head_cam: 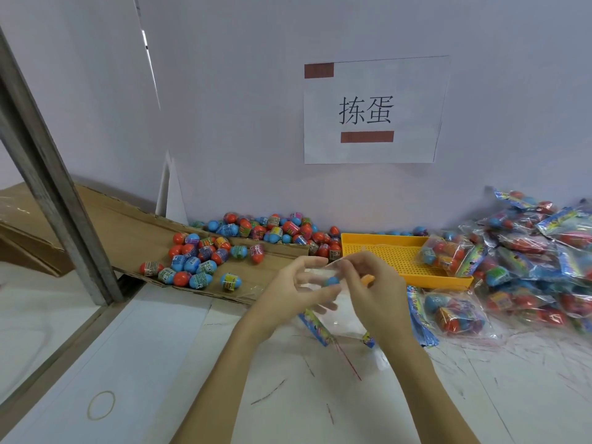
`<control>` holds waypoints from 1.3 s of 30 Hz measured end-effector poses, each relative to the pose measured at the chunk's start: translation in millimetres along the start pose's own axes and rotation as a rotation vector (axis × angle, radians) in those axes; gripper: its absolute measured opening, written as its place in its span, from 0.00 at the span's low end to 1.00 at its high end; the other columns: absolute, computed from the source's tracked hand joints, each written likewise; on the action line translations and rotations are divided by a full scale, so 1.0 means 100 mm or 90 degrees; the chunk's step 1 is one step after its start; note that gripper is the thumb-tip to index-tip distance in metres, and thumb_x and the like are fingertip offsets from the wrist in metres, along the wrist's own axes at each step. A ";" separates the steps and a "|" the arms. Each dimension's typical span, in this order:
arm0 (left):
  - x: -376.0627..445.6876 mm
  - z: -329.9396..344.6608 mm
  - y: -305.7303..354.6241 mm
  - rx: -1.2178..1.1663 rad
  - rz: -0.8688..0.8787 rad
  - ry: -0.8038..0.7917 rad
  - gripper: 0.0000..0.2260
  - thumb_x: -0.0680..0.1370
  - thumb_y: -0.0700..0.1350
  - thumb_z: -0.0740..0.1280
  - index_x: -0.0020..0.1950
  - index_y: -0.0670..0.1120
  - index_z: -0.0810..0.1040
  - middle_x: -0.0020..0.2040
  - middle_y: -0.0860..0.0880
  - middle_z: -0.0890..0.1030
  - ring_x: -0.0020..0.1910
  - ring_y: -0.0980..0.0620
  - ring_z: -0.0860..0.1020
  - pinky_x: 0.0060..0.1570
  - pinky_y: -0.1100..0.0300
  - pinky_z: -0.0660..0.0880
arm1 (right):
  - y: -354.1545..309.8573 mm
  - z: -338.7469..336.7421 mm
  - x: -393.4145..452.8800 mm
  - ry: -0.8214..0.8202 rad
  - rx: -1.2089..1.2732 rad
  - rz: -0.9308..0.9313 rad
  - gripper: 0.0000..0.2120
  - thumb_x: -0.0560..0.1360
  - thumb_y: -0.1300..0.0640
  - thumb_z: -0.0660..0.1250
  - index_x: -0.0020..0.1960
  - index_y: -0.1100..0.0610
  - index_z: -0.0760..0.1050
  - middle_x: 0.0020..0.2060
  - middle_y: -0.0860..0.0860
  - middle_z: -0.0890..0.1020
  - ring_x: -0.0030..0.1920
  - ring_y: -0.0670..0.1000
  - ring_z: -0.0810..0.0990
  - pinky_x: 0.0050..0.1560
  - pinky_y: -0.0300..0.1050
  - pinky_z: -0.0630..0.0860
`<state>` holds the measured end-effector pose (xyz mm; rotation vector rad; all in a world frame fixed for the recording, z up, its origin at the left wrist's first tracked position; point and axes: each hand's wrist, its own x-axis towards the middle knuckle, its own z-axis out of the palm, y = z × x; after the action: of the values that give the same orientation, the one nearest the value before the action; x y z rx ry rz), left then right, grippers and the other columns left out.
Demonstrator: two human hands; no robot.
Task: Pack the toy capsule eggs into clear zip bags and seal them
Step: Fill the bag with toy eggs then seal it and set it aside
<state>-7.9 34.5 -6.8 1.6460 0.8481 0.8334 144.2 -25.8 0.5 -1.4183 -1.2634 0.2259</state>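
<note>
Head view: left hand (296,288) and right hand (373,283) both pinching clear zip bag (336,315) above white table (160,347), blue capsule egg (331,281) between fingers at bag mouth. Loose eggs (198,261) on cardboard (128,225); filled bags (538,251) beside yellow tray (384,248).

Two hands (298,283), one yellow tray (378,241), one rubber band (101,405), one paper sign (371,110), dozens of capsule eggs (198,257).

Both forearms extended forward, hands raised together at centre — left hand (296,288) fingers curled, right hand (373,283) fingers curled, pinching; fingertips nearly touching.
</note>
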 end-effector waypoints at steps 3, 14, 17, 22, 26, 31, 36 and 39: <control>-0.03 -0.07 0.03 -0.027 -0.009 -0.008 0.19 0.76 0.47 0.77 0.66 0.51 0.79 0.55 0.49 0.87 0.47 0.45 0.87 0.52 0.52 0.84 | 0.03 -0.03 0.02 -0.006 0.026 0.029 0.03 0.80 0.57 0.69 0.51 0.52 0.82 0.40 0.42 0.84 0.44 0.38 0.81 0.41 0.31 0.75; -0.03 -0.09 0.03 -0.095 -0.014 0.034 0.14 0.75 0.48 0.77 0.61 0.49 0.85 0.56 0.51 0.87 0.58 0.51 0.84 0.58 0.55 0.81 | 0.08 -0.19 0.09 -0.259 0.042 0.044 0.10 0.77 0.54 0.74 0.58 0.47 0.82 0.54 0.43 0.82 0.52 0.43 0.82 0.51 0.39 0.82; -0.02 -0.10 0.01 -0.165 -0.058 0.046 0.14 0.74 0.48 0.78 0.58 0.48 0.86 0.56 0.48 0.87 0.58 0.48 0.84 0.60 0.52 0.80 | 0.12 -0.19 0.07 -0.305 -0.034 0.003 0.18 0.76 0.56 0.74 0.64 0.45 0.78 0.57 0.39 0.80 0.57 0.38 0.78 0.51 0.33 0.78; -0.01 -0.10 0.00 -0.232 -0.091 0.024 0.26 0.67 0.52 0.81 0.62 0.44 0.84 0.58 0.45 0.86 0.57 0.46 0.85 0.56 0.53 0.81 | 0.12 -0.08 0.03 -0.204 -0.063 -0.028 0.17 0.73 0.57 0.77 0.57 0.42 0.78 0.50 0.35 0.80 0.54 0.39 0.80 0.56 0.38 0.77; -0.02 -0.13 0.03 -0.259 -0.079 0.002 0.21 0.70 0.49 0.80 0.60 0.44 0.85 0.56 0.43 0.87 0.53 0.44 0.86 0.47 0.59 0.82 | 0.07 -0.09 0.04 -0.204 -0.014 -0.039 0.15 0.75 0.55 0.75 0.53 0.36 0.80 0.44 0.34 0.84 0.50 0.37 0.80 0.59 0.38 0.74; -0.05 -0.14 0.03 -0.230 -0.073 -0.044 0.15 0.72 0.47 0.79 0.58 0.48 0.86 0.54 0.42 0.87 0.52 0.44 0.87 0.45 0.62 0.81 | -0.03 -0.15 0.03 -0.261 0.026 -0.044 0.15 0.78 0.55 0.71 0.54 0.33 0.79 0.45 0.28 0.82 0.47 0.32 0.78 0.42 0.25 0.70; -0.04 -0.14 0.00 -0.226 -0.101 -0.109 0.17 0.77 0.44 0.75 0.66 0.44 0.82 0.59 0.42 0.86 0.59 0.43 0.85 0.62 0.51 0.80 | 0.01 -0.19 0.05 -0.275 0.008 -0.020 0.16 0.79 0.63 0.68 0.56 0.43 0.85 0.48 0.33 0.84 0.49 0.35 0.78 0.40 0.29 0.71; -0.08 -0.09 0.02 -0.091 -0.069 -0.112 0.18 0.77 0.52 0.75 0.65 0.50 0.83 0.56 0.50 0.87 0.54 0.48 0.86 0.63 0.51 0.79 | 0.02 -0.17 0.04 -0.241 -0.014 0.001 0.20 0.76 0.68 0.65 0.53 0.44 0.83 0.49 0.39 0.84 0.50 0.38 0.79 0.43 0.33 0.74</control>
<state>-19.1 31.9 -4.0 1.5096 0.7309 0.6497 159.5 -32.4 5.9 -1.4383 -1.5743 0.5001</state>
